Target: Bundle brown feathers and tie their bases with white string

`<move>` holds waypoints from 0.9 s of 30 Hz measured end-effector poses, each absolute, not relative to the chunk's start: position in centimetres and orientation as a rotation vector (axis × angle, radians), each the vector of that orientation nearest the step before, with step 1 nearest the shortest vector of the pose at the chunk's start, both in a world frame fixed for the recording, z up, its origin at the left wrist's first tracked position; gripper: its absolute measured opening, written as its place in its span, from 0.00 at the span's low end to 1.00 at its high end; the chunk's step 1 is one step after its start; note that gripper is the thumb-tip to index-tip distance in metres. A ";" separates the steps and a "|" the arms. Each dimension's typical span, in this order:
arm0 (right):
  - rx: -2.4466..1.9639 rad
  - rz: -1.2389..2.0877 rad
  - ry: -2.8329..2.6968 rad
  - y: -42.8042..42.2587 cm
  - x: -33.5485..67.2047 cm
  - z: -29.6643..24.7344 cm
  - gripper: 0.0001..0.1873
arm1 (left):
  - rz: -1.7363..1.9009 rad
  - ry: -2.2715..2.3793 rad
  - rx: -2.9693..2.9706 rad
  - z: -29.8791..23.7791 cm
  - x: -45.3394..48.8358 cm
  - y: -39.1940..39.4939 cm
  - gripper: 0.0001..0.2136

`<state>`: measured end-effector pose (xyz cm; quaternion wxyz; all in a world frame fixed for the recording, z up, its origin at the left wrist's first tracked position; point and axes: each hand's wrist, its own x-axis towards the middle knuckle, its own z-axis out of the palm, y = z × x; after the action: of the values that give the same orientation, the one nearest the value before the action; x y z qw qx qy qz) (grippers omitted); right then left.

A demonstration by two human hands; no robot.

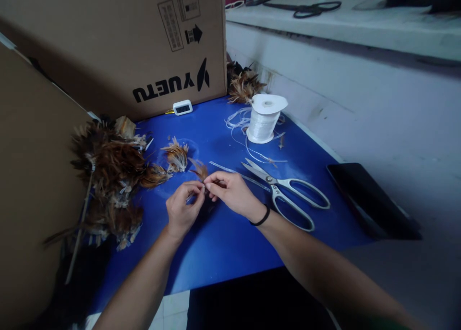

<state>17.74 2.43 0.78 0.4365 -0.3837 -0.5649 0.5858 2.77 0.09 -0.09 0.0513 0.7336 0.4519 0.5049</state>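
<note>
Above the blue tabletop (223, 243), my left hand (183, 207) and my right hand (232, 190) meet fingertip to fingertip. Both are pinched on a small brown feather (199, 168), whose fluffy end sticks up behind the fingers; its base is hidden by them. A dark band circles my right wrist. Just beyond my left hand lies a small fan of orange-brown feathers (176, 155), beside another small bunch (154, 176). A strip of white ribbon (226, 168) passes behind my right hand. Large scissors (275, 181) lie to its right with blades slightly apart.
A spool of white ribbon (264, 121) stands at the back right with loose loops beside it. Heaped brown feathers (115, 162) fill the left side. A cardboard box (108, 37) walls the back. A black tablet-like slab (370, 200) lies at right. A small white display device (182, 107) sits behind.
</note>
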 end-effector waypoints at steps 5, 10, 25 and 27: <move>-0.951 1.546 -1.340 2.4 17.7 1.1 0.06 | 1.570 1.318 2.426 0.0 2.6 0.1 0.09; -0.954 1.651 -1.245 2.3 17.8 1.6 0.05 | 1.597 1.308 2.555 -0.1 2.3 0.1 0.11; -0.921 1.761 -1.218 2.2 18.1 2.2 0.03 | 1.678 1.338 2.239 -0.4 2.7 0.0 0.09; -0.927 1.734 -1.239 2.2 18.1 2.2 0.03 | 1.690 1.337 2.190 -0.3 2.8 0.0 0.09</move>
<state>18.10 2.22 2.18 0.3976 -0.3661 -0.4892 0.6845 2.84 -0.02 -0.34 0.0346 0.7123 0.4351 0.5497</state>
